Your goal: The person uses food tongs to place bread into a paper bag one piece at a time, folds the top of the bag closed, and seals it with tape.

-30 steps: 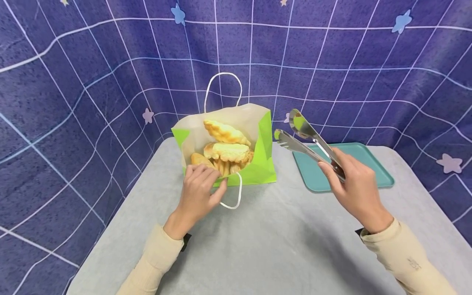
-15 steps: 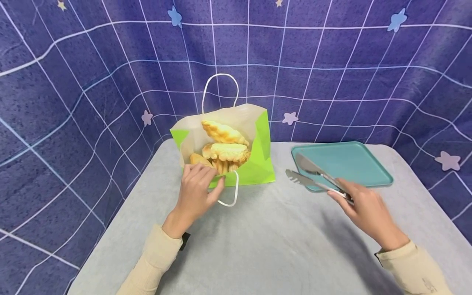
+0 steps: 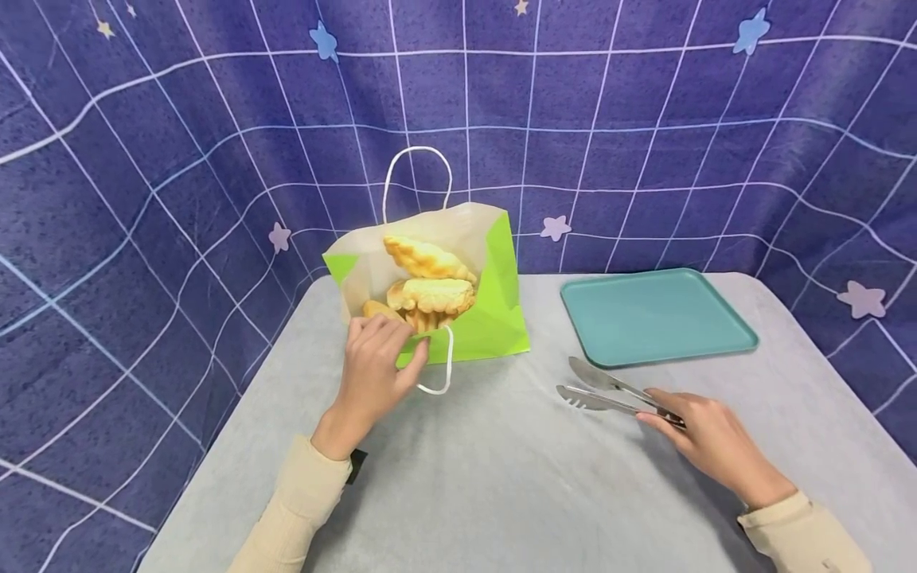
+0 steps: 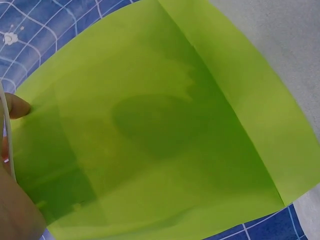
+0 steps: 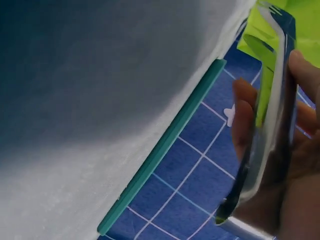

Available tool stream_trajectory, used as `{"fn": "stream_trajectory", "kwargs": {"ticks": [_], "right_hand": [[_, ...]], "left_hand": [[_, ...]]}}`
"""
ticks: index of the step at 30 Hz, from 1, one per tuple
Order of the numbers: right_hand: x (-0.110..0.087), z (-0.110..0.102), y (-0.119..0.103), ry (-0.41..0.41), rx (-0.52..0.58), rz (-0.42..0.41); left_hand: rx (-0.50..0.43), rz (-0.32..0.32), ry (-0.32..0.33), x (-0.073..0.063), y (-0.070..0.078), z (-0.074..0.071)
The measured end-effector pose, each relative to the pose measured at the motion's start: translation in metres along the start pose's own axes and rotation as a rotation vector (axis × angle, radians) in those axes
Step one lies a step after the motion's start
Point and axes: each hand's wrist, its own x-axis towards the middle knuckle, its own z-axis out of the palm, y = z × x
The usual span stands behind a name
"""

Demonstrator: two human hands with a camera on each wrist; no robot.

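A green paper bag (image 3: pixel 494 318) with white cord handles stands on the table, its mouth tilted toward me. Several pieces of golden bread (image 3: pixel 433 295) show inside it. My left hand (image 3: pixel 372 370) pinches the bag's front rim between thumb and fingers; the bag's green side (image 4: pixel 150 125) fills the left wrist view. In my right hand (image 3: pixel 716 442) I grip metal tongs (image 3: pixel 609 390), whose two arms stand apart with nothing between the tips. The tongs (image 5: pixel 272 125) also show in the right wrist view, with thumb and fingers on either side.
A teal tray (image 3: pixel 659 318) lies on the grey table (image 3: pixel 501 477), to the right of the bag and beyond the tongs. A blue curtain (image 3: pixel 573 119) with white grid lines and stars hangs behind and at both sides.
My right hand has brought the tongs down and nearer to me, from beside the bag to in front of the tray. The left hand has kept its hold on the bag.
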Motion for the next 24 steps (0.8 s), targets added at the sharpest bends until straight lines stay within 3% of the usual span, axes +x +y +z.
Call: {"fn": "stream_trajectory", "kwargs": {"ticks": [7, 14, 24], "right_hand": [[-0.0007, 0.0070, 0.0035, -0.092, 0.050, 0.035], [-0.0041, 0.0080, 0.0034, -0.167, 0.032, 0.054], [-0.0055, 0.0104, 0.0030, -0.152, 0.000, -0.003]], "left_hand": [[0.008, -0.003, 0.006, -0.0020, -0.0044, -0.0004], [0.006, -0.001, -0.008, -0.0034, -0.0039, -0.0004], [-0.030, -0.004, 0.028, -0.0070, -0.0048, -0.0021]]}}
